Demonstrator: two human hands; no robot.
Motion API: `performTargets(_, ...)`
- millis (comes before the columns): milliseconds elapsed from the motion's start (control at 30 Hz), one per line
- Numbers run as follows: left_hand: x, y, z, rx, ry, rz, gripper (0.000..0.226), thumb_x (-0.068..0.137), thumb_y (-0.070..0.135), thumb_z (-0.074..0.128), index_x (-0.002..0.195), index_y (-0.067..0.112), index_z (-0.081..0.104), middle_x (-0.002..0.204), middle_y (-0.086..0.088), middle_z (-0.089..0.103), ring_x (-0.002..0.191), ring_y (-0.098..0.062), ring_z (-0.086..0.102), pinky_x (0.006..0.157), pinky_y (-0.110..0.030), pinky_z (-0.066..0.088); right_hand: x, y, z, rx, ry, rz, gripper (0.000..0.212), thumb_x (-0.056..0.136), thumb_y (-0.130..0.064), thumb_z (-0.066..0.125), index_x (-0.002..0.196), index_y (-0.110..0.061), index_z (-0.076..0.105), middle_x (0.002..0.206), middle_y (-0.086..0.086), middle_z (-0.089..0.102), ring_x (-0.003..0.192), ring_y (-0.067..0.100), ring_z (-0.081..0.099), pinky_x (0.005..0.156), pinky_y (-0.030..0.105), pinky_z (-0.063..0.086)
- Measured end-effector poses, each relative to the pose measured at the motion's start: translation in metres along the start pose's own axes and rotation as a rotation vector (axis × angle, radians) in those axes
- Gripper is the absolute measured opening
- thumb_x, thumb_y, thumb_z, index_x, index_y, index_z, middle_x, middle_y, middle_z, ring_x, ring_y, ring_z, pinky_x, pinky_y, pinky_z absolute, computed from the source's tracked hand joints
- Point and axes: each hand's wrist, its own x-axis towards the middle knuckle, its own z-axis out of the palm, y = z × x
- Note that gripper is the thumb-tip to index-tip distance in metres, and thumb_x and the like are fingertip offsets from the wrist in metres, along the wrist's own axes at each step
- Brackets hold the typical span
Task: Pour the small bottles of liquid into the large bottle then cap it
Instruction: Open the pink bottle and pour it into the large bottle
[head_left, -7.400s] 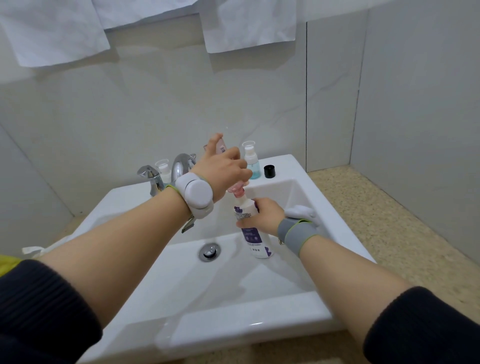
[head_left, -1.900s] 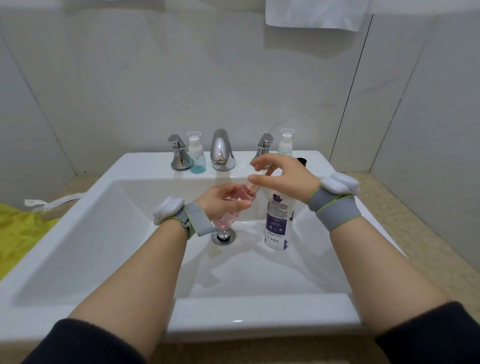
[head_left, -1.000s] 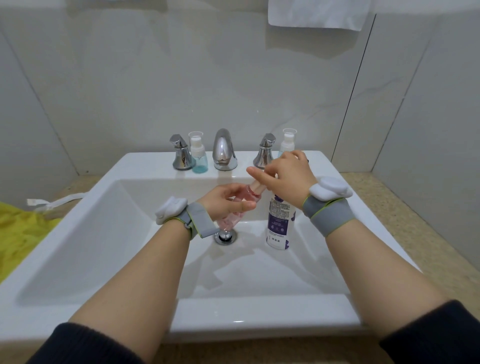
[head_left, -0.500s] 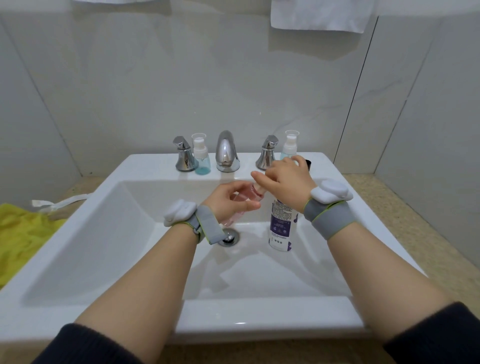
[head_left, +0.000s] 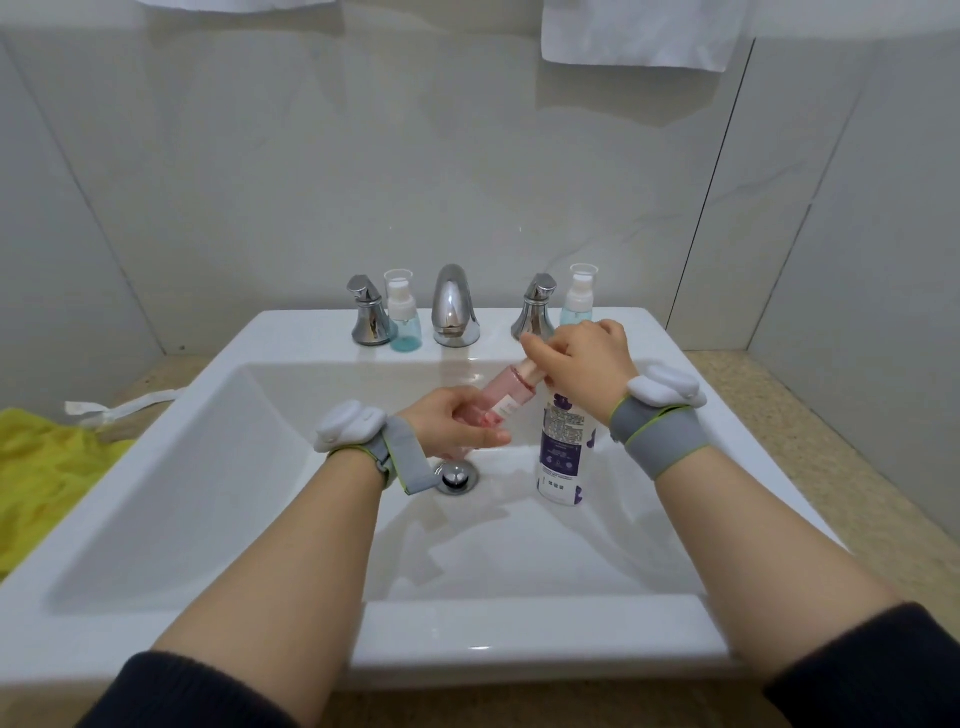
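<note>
The large white bottle (head_left: 563, 447) with a purple label stands upright in the sink basin (head_left: 260, 493), right of the drain; its top is hidden behind my right hand. My left hand (head_left: 457, 423) grips a small pink bottle (head_left: 506, 392), tilted with its neck up and to the right. My right hand (head_left: 582, 364) pinches the cap at that neck, just above the large bottle. Two small bottles with blue liquid stand on the back ledge, one left of the spout (head_left: 402, 317) and one at the right (head_left: 577, 299).
A chrome spout (head_left: 454, 306) and two chrome taps (head_left: 368, 318) (head_left: 535, 312) line the back ledge. The drain (head_left: 456, 475) lies mid-basin. A yellow cloth (head_left: 47, 467) lies left of the sink. A white towel (head_left: 644, 34) hangs on the wall above.
7.4 s ago my left hand held the pink bottle upside down over the large bottle; since then it came down beside it, neck up. My right hand left the large bottle and took the pink bottle's cap.
</note>
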Motion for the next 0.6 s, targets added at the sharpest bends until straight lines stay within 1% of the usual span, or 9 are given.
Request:
performTargets(67,-0.001,0.002,0.0,-0.048,-0.025,-0.028,0.041,0.079,0.021,0.074,0.115,0.015,0.056,0.08,0.001,0.055,0.069,-0.01,0.056,0.062,-0.023,0.049,-0.004,-0.003,-0.004,0.049,-0.011,-0.021,0.045,0.095,-0.046,0.044,0.072,-0.012,0.063,0.061,-0.002,0.056,0.069,0.009,0.046,0.085,0.026,0.02)
performTargets(100,-0.001,0.003,-0.001,-0.068,-0.044,-0.042,0.039,0.081,0.021,0.072,0.115,0.015,0.056,0.081,0.0,0.056,0.069,-0.011,0.056,0.062,-0.023,0.05,-0.005,-0.004,-0.005,0.071,-0.011,-0.044,0.038,0.094,-0.043,0.047,0.075,-0.014,0.062,0.06,-0.005,0.053,0.067,0.008,0.044,0.084,0.027,0.022)
performTargets(167,-0.002,0.005,-0.001,-0.083,-0.076,-0.044,0.037,0.082,0.021,0.071,0.115,0.015,0.055,0.081,0.0,0.057,0.068,-0.011,0.057,0.063,-0.024,0.049,-0.005,-0.005,-0.004,0.137,0.002,-0.077,0.028,0.092,-0.036,0.054,0.071,-0.016,0.059,0.055,-0.008,0.048,0.064,0.016,0.043,0.078,0.028,0.028)
performTargets(233,-0.001,0.004,0.002,-0.047,-0.056,0.006,0.037,0.083,0.021,0.07,0.115,0.012,0.056,0.079,0.0,0.056,0.067,-0.011,0.055,0.06,-0.023,0.049,-0.004,-0.006,-0.003,0.227,0.023,-0.029,0.026,0.086,-0.028,0.059,0.065,-0.014,0.055,0.052,-0.007,0.046,0.062,0.018,0.043,0.067,0.027,0.032)
performTargets(333,0.003,0.003,0.009,0.047,0.062,0.126,0.03,0.082,0.023,0.071,0.104,0.01,0.056,0.075,0.002,0.052,0.065,-0.01,0.05,0.057,-0.02,0.045,-0.003,-0.012,-0.004,0.321,0.074,0.08,0.025,0.079,-0.023,0.063,0.061,-0.012,0.049,0.053,-0.002,0.045,0.055,0.015,0.038,0.056,0.029,0.032)
performTargets(400,0.004,0.001,0.01,0.152,0.18,0.198,0.027,0.081,0.027,0.072,0.096,0.013,0.054,0.071,0.006,0.048,0.062,-0.008,0.045,0.057,-0.014,0.039,-0.003,-0.016,-0.004,0.33,0.105,0.125,0.024,0.076,-0.021,0.063,0.062,-0.009,0.049,0.056,0.002,0.048,0.057,0.017,0.039,0.055,0.03,0.032)
performTargets(433,0.003,0.001,0.009,0.219,0.236,0.233,0.027,0.08,0.028,0.072,0.092,0.014,0.052,0.068,0.008,0.047,0.06,-0.007,0.042,0.056,-0.012,0.035,-0.003,-0.018,-0.003,0.323,0.118,0.148,0.024,0.075,-0.021,0.064,0.061,-0.01,0.047,0.057,0.003,0.048,0.058,0.018,0.039,0.055,0.03,0.032)
performTargets(500,0.003,0.0,0.008,0.288,0.298,0.283,0.027,0.081,0.029,0.071,0.088,0.015,0.049,0.067,0.01,0.046,0.059,-0.007,0.04,0.055,-0.014,0.033,-0.004,-0.02,-0.004,0.298,0.149,0.181,0.027,0.075,-0.021,0.064,0.058,-0.014,0.044,0.056,0.002,0.048,0.059,0.02,0.04,0.054,0.03,0.031)
performTargets(600,0.005,0.0,0.01,0.271,0.317,0.298,0.028,0.08,0.03,0.072,0.09,0.017,0.049,0.071,0.007,0.049,0.062,-0.01,0.042,0.061,-0.022,0.035,-0.005,-0.021,-0.002,0.295,0.192,0.192,0.025,0.078,-0.027,0.064,0.065,-0.01,0.052,0.058,0.007,0.054,0.06,0.024,0.043,0.054,0.031,0.032)
